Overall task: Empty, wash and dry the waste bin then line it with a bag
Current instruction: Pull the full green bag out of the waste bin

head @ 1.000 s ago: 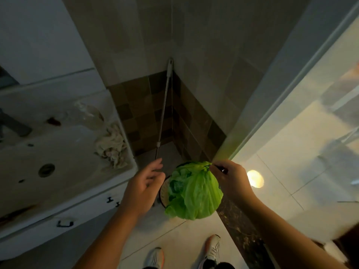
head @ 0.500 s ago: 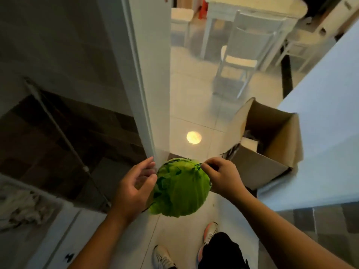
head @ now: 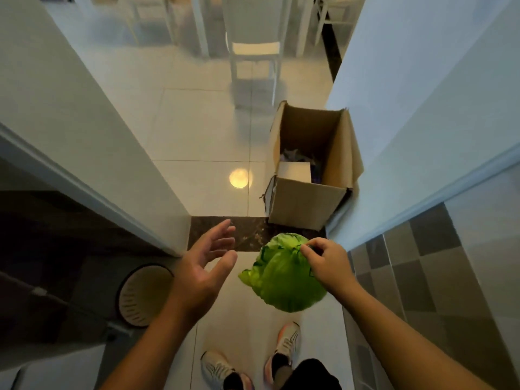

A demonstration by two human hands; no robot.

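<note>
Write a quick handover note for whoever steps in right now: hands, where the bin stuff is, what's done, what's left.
Right hand: shut on the green bag, pinching its gathered top; the bag hangs clear of the floor.
Left hand: open, empty.
Waste bin: on the floor by the doorway at left, no bag in it.
Cardboard box: open, just past the threshold.
Done: the bag is out of the bin.
Left: discard the bag, wash, dry and line the bin.

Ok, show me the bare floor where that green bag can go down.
Free: pale tiles past the dark threshold strip, bordered by the left door frame and cardboard box. Crowded: by the shoes and white waste bin, and the box already holds things. Right hand holds the green bag; left hand is open.
</note>
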